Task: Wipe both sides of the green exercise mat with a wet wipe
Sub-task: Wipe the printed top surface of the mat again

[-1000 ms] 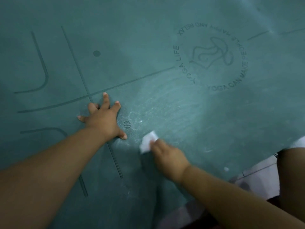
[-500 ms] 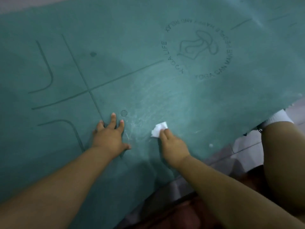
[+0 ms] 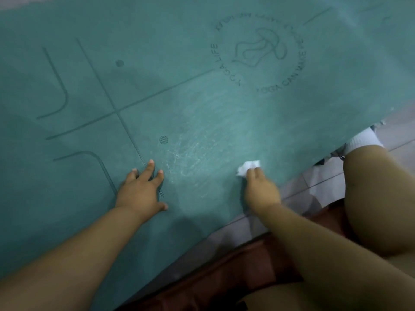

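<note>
The green exercise mat [image 3: 224, 122] lies flat and fills most of the view, printed with dark guide lines and a round yoga logo. My left hand [image 3: 140, 191] rests flat on it with fingers spread, near a small striped dot. My right hand [image 3: 260, 189] holds a crumpled white wet wipe [image 3: 247, 167] against the mat, close to the mat's near edge. Pale damp streaks show on the mat between my two hands.
Light floor tiles [image 3: 323, 182] show beyond the mat's near edge at the right. My bent knee [image 3: 377, 194] and a white sock [image 3: 363, 140] sit beside that edge. A reddish-brown surface [image 3: 224, 281] lies below the mat's edge.
My right hand has slid the wipe to the right along the mat, away from my left hand. The view has shifted, and my left hand now lies nearer the mat's edge.
</note>
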Motion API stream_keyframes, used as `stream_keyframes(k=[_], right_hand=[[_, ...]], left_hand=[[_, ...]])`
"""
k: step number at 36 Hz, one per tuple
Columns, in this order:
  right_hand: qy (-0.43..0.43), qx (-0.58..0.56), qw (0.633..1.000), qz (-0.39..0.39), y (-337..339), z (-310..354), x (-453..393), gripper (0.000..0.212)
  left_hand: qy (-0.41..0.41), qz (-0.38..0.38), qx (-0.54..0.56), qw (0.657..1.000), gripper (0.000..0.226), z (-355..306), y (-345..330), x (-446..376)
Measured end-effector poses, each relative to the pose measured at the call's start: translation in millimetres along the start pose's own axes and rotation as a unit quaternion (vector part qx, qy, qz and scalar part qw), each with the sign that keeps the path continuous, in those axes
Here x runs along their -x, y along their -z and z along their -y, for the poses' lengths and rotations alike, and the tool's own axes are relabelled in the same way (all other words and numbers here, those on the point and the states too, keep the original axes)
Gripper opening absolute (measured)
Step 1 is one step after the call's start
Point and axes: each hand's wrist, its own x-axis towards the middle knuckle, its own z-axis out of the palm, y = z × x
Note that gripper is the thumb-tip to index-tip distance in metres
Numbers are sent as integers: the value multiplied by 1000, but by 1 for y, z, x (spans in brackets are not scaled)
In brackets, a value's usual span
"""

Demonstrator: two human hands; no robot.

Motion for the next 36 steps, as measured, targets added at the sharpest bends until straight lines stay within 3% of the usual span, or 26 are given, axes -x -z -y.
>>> stream_keyframes(k=[2, 5, 7, 9, 11, 14, 19, 23, 27, 29, 31, 34, 36], right_hand=[[116, 14, 992, 38, -18, 24, 19, 35], [314, 31, 944, 95, -24, 36, 32, 28], [343, 41, 936, 66, -17, 23, 26, 21], [237, 39, 970, 23, -4, 2, 12, 26], [61, 55, 997, 13, 12, -29, -4, 32], [-108, 26, 994, -11, 25, -66, -13, 32], [-111, -4, 994, 24, 8, -32, 4, 39], [50, 9, 997, 60, -15, 36, 34, 33], [229, 33, 966, 115, -23, 72, 48, 33], [277, 53, 953, 113, -19, 68, 43, 30], [243, 59, 965, 77, -13, 55, 32, 28], [32, -12, 999, 13, -5, 34, 18, 33], [-71, -85, 994, -1, -6, 34, 18, 35]], left_hand=[[-3, -2, -4, 1000, 96, 1, 0, 1], [-7, -7, -6, 1000, 96, 2, 0, 0], [-8, -11, -10, 1000, 97, 2, 0, 0], [-8, -11, -11, 1000, 96, 2, 0, 1], [-10, -13, -10, 1000, 96, 2, 0, 1], [-10, -15, -8, 1000, 97, 3, -1, 1], [-8, -17, 7, 1000, 97, 3, -2, 0], [-15, -21, 8, 1000, 97, 3, 0, 3], [-29, -16, -2, 999, 98, 9, 0, 6], [-36, -9, 4, 999, 96, 14, 0, 7], [-39, 3, 7, 999, 96, 20, -1, 11], [-37, 22, 3, 999, 96, 29, -2, 18], [-31, 30, -2, 999, 96, 35, -2, 24]])
